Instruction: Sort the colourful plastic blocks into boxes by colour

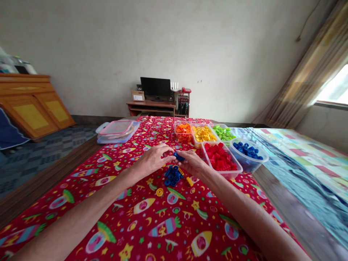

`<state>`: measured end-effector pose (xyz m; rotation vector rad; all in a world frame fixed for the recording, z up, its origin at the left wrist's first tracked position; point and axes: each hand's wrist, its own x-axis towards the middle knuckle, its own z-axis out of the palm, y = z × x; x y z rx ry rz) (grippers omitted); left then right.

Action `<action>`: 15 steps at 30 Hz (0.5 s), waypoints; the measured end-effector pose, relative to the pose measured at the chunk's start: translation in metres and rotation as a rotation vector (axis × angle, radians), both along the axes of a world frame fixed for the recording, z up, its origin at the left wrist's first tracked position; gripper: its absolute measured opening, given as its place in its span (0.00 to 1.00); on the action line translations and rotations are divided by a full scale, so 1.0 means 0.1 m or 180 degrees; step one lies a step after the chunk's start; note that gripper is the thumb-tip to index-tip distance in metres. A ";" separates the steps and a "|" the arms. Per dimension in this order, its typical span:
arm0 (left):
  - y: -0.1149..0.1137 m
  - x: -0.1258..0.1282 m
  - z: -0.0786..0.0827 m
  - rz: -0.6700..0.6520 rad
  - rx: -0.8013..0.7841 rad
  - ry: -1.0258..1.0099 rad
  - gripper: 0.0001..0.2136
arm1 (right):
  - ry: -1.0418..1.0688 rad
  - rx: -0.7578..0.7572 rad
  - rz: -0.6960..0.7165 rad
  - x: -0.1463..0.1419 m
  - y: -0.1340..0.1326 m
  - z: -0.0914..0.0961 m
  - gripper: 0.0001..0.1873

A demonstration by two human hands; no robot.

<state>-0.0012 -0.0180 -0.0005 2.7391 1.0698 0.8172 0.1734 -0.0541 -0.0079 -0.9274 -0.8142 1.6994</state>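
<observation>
My left hand (154, 158) and my right hand (192, 163) meet over the red patterned tablecloth (152, 217). Both pinch one small blue block (178, 156) between their fingertips. Just below the hands lies a small heap of blue ring-shaped blocks (172, 175). A yellow ring (159, 192) and a small yellow piece (189, 181) rest on the cloth beside the heap.
To the right stand clear tubs of red blocks (220, 158), blue blocks (248, 152), orange blocks (183, 132), yellow blocks (203, 134) and green blocks (224, 132). Stacked tub lids (117, 131) lie at the far left. A desk with a monitor (156, 88) is at the back wall.
</observation>
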 end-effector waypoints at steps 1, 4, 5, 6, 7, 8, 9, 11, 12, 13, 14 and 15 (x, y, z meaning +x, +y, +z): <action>0.01 -0.01 0.00 0.0006 0.0009 -0.0021 0.15 | -0.0018 0.0063 -0.0103 0.05 0.02 0.03 0.12; 0.05 -0.03 -0.02 0.0037 -0.0065 0.0055 0.15 | -0.0061 0.0426 -0.0512 0.28 0.08 0.20 0.09; 0.06 -0.03 -0.04 0.0031 -0.0116 0.0099 0.15 | -0.0139 0.0588 -0.0660 0.38 0.10 0.28 0.08; 0.07 -0.03 -0.07 -0.0007 -0.0170 0.0147 0.14 | -0.0277 0.0766 -0.0800 0.49 0.10 0.36 0.09; 0.07 -0.02 -0.11 -0.0079 -0.0210 0.0193 0.13 | -0.0480 0.0938 -0.0947 0.62 0.10 0.45 0.10; 0.08 -0.02 -0.15 -0.0181 -0.0226 0.0230 0.12 | -0.0742 0.1128 -0.1123 0.76 0.10 0.54 0.11; 0.08 -0.01 -0.19 -0.0318 -0.0231 0.0281 0.11 | -0.1050 0.1335 -0.1278 0.90 0.09 0.62 0.11; 0.09 -0.02 -0.27 -0.0599 -0.0243 0.0419 0.10 | -0.1772 0.1445 -0.1643 1.24 0.07 0.73 0.11; 0.10 -0.02 -0.31 -0.0706 -0.0265 0.0495 0.10 | -0.2100 0.1419 -0.1809 1.41 0.05 0.76 0.11; 0.10 -0.02 -0.34 -0.0778 -0.0295 0.0563 0.10 | -0.2413 0.1330 -0.1965 1.59 0.03 0.77 0.10; 0.11 -0.03 -0.37 -0.0823 -0.0331 0.0625 0.11 | -0.2753 0.1223 -0.2106 1.77 0.01 0.76 0.09; 0.11 -0.03 -0.39 -0.0842 -0.0365 0.0674 0.11 | -0.3130 0.1144 -0.2228 1.94 -0.01 0.74 0.08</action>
